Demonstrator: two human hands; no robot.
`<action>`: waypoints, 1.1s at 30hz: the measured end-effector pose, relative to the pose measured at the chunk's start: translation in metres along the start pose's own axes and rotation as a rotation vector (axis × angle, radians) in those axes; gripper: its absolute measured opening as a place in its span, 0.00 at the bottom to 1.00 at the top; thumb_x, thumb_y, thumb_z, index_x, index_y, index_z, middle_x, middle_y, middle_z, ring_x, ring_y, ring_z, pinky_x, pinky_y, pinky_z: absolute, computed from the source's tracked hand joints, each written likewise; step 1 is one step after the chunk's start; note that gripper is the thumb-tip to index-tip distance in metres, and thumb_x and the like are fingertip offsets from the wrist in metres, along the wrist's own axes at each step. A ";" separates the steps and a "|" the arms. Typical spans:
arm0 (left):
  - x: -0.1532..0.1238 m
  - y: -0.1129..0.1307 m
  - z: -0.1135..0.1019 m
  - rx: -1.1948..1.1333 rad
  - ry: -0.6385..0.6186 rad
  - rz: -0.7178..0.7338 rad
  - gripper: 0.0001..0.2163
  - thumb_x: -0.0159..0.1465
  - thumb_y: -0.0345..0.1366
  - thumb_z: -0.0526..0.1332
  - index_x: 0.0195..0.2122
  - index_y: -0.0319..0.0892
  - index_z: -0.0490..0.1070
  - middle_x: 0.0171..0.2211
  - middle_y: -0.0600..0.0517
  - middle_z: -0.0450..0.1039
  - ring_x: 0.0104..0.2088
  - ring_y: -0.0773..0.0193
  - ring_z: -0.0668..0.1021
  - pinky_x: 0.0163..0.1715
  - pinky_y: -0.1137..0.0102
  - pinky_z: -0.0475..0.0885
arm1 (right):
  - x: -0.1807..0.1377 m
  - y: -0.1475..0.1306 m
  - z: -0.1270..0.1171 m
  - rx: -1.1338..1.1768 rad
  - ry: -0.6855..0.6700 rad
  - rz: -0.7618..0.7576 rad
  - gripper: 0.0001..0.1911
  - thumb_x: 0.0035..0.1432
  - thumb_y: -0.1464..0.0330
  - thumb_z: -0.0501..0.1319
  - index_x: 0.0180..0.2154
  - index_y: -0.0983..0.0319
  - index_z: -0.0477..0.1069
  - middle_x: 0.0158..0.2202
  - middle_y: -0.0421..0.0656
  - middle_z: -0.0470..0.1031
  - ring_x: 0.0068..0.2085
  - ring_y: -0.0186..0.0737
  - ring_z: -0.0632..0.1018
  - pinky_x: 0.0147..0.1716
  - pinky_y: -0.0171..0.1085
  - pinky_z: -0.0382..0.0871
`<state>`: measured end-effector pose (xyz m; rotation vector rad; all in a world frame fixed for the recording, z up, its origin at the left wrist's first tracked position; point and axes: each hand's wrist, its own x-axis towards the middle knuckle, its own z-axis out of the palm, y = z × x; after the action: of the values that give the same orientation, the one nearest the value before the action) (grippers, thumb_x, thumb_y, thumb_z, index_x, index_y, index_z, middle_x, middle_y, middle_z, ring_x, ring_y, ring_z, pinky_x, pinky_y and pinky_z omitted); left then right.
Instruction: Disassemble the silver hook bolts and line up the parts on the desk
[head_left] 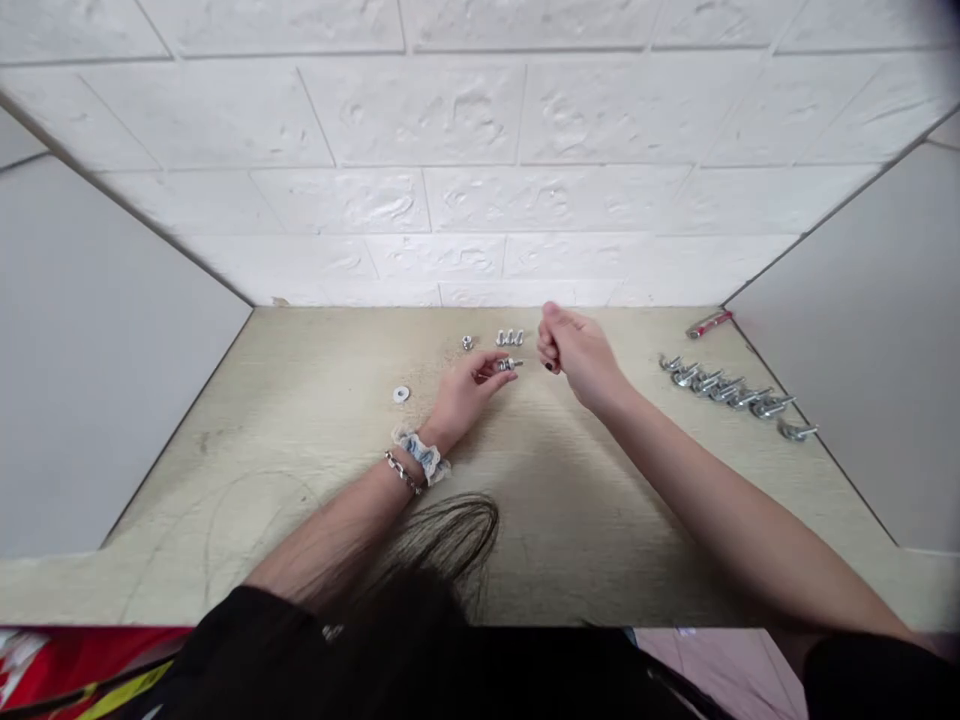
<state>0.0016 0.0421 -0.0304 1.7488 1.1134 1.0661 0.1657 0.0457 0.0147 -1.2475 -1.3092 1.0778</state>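
The left hand (pixel 466 388) lies low over the table (pixel 300 430), its fingertips pinched on a small metal bolt (pixel 508 364). The bolt lies about level, its long axis running left to right, and its free end points right, toward the right hand (pixel 576 352). That hand is lifted just beside it, close but not touching, with its fingers curled shut into a loose fist; whether anything sits inside cannot be told. A scrunchie (pixel 421 452) and a chain bracelet (pixel 403 472) circle the left wrist. Just behind the bolt stand 3 small metal parts (pixel 510 338) in a tight cluster, with 1 nut (pixel 467 342) to their left. A flat washer (pixel 401 394) lies alone left of the hand. Well apart on the right runs a row of metal hooks (pixel 720 388), and a red tool (pixel 709 323) lies by the wall.
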 end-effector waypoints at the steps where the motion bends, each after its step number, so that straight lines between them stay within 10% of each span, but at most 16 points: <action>1: 0.000 0.001 0.000 0.012 0.022 0.011 0.14 0.54 0.38 0.64 0.41 0.40 0.73 0.29 0.53 0.72 0.29 0.69 0.72 0.33 0.72 0.69 | -0.003 0.007 0.005 -0.021 0.015 -0.004 0.26 0.55 0.47 0.50 0.23 0.63 0.61 0.17 0.35 0.59 0.19 0.27 0.62 0.19 0.31 0.56; 16: 0.000 -0.002 -0.001 0.125 -0.053 0.022 0.12 0.55 0.36 0.63 0.40 0.41 0.74 0.31 0.52 0.75 0.32 0.66 0.75 0.36 0.70 0.69 | -0.014 0.049 0.020 -0.234 -0.128 -0.092 0.24 0.56 0.50 0.49 0.22 0.63 0.61 0.20 0.37 0.60 0.25 0.31 0.63 0.27 0.33 0.55; 24: -0.001 0.006 -0.002 0.096 -0.044 -0.034 0.12 0.55 0.36 0.63 0.40 0.40 0.74 0.34 0.52 0.76 0.33 0.65 0.76 0.38 0.69 0.70 | -0.011 0.051 0.015 0.097 -0.169 0.033 0.15 0.47 0.60 0.58 0.35 0.58 0.57 0.30 0.35 0.66 0.19 0.26 0.63 0.17 0.30 0.54; 33: -0.003 0.004 -0.001 0.095 -0.095 0.043 0.11 0.55 0.34 0.62 0.40 0.41 0.74 0.35 0.51 0.76 0.35 0.65 0.76 0.40 0.69 0.71 | -0.017 0.050 0.018 -0.211 -0.176 -0.054 0.23 0.57 0.51 0.48 0.24 0.63 0.63 0.21 0.38 0.63 0.25 0.32 0.64 0.25 0.34 0.58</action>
<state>0.0007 0.0379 -0.0267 1.8864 1.0872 0.9586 0.1532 0.0334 -0.0381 -1.2854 -1.6158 1.0504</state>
